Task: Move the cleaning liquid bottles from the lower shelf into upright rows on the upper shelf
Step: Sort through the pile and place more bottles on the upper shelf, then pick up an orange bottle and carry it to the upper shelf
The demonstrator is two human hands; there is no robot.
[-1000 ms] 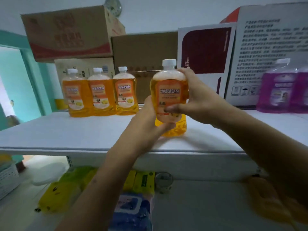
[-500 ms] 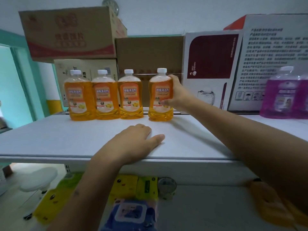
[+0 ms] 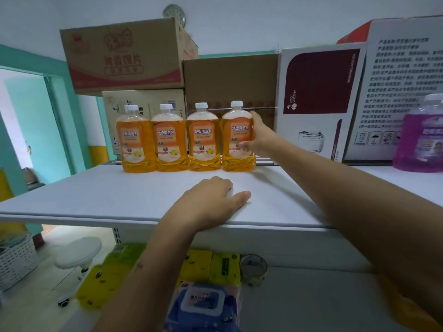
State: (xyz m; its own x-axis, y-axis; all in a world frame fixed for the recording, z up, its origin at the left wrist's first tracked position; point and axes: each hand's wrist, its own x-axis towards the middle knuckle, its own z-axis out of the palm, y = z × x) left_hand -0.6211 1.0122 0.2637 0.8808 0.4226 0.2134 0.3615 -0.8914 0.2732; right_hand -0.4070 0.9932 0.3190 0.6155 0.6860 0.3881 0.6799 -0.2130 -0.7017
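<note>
Several orange cleaning liquid bottles with white caps stand upright in a row at the back of the white upper shelf. My right hand wraps the right side of the rightmost orange bottle, which stands on the shelf against its neighbour. My left hand lies flat on the shelf's front part, fingers loosely apart, holding nothing. Something orange shows blurred on the lower shelf under my right forearm.
Cardboard boxes and a white-and-maroon box stand behind the row. A purple bottle is at the right. Yellow packs, a tin and a blue wipes pack lie on the lower shelf. A stool stands at the left.
A second ago both hands held the orange bottle above the shelf's front. My right hand carried it back and set it at the row's right end; my left hand let go and rests on the shelf.
</note>
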